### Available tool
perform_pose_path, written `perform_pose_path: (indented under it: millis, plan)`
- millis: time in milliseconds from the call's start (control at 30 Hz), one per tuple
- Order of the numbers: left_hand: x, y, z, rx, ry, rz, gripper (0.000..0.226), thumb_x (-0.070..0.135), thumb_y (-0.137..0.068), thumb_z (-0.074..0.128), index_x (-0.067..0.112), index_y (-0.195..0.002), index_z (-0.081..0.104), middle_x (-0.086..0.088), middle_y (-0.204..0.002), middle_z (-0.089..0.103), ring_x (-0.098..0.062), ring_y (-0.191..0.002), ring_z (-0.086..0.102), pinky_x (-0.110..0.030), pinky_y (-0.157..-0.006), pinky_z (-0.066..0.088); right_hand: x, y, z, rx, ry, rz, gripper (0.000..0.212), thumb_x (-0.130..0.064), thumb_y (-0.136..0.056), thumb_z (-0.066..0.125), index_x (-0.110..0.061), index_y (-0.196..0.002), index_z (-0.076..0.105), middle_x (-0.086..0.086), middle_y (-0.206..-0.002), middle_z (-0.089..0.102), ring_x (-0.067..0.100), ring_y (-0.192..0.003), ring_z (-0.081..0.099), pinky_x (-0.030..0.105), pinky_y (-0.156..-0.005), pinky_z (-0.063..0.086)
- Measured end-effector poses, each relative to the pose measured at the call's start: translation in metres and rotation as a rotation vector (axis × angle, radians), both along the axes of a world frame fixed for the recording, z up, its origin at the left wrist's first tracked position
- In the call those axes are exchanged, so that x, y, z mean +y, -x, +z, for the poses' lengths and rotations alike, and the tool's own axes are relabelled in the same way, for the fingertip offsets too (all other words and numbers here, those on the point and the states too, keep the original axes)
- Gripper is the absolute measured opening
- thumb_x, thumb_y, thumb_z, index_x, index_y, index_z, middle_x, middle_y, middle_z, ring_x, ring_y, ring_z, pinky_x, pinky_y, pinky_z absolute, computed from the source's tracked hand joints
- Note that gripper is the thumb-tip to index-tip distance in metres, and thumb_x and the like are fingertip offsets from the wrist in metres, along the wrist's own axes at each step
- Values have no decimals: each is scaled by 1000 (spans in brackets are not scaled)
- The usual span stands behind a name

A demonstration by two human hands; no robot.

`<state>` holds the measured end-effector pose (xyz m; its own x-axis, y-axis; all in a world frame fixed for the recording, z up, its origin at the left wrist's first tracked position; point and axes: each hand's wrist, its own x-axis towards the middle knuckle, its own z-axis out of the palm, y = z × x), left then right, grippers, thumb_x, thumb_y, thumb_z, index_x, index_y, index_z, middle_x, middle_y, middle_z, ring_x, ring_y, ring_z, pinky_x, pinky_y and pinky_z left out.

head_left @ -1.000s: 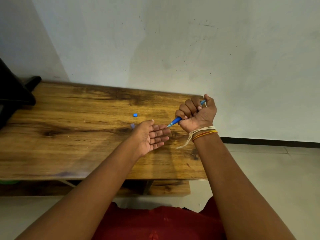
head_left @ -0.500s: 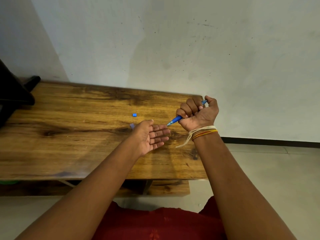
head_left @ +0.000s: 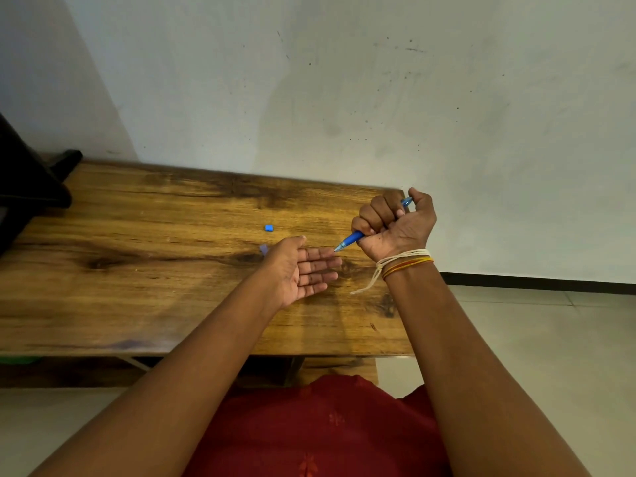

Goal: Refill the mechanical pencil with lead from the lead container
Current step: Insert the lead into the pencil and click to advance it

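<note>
My right hand (head_left: 395,223) is closed in a fist around a blue mechanical pencil (head_left: 349,242), thumb on its rear end, tip pointing down-left. The tip hovers just above the fingertips of my left hand (head_left: 303,270), which lies flat, palm up, fingers apart, above the wooden table (head_left: 137,270). A small blue cap (head_left: 268,228) lies on the table beyond my left hand. A pale bluish piece (head_left: 263,249), perhaps the lead container, peeks out behind my left thumb; most of it is hidden.
A black object (head_left: 31,187) stands at the table's far left. The table's right edge is just past my right wrist, with tiled floor (head_left: 533,339) beyond. A grey wall (head_left: 344,98) rises directly behind the table.
My right hand has tilted slightly and the pencil tip has dropped closer to my left fingertips. My left hand has stayed in place.
</note>
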<state>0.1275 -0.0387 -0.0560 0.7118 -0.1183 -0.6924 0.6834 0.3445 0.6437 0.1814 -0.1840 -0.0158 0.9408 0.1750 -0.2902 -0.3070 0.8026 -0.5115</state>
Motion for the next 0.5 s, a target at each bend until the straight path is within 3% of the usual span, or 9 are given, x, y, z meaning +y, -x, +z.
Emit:
perform_pose_path:
  millis: [367, 500]
  plan:
    - [-1, 0, 1, 2, -10, -4, 56, 40, -100, 26, 8, -90, 71, -8, -83, 77, -23, -84, 70, -31, -73, 49, -1, 2, 0, -17, 17, -31, 53, -45, -85, 31, -18, -39, 30, -4, -36, 20, 12, -35, 15, 20, -47, 13]
    - [-1, 0, 0, 1, -10, -7, 56, 40, -100, 26, 8, -88, 71, -7, -82, 77, -23, -84, 70, -31, -72, 49, -1, 2, 0, -11, 32, -12, 58, -53, -86, 30, -18, -39, 30, -4, -36, 19, 13, -42, 9, 21, -48, 11]
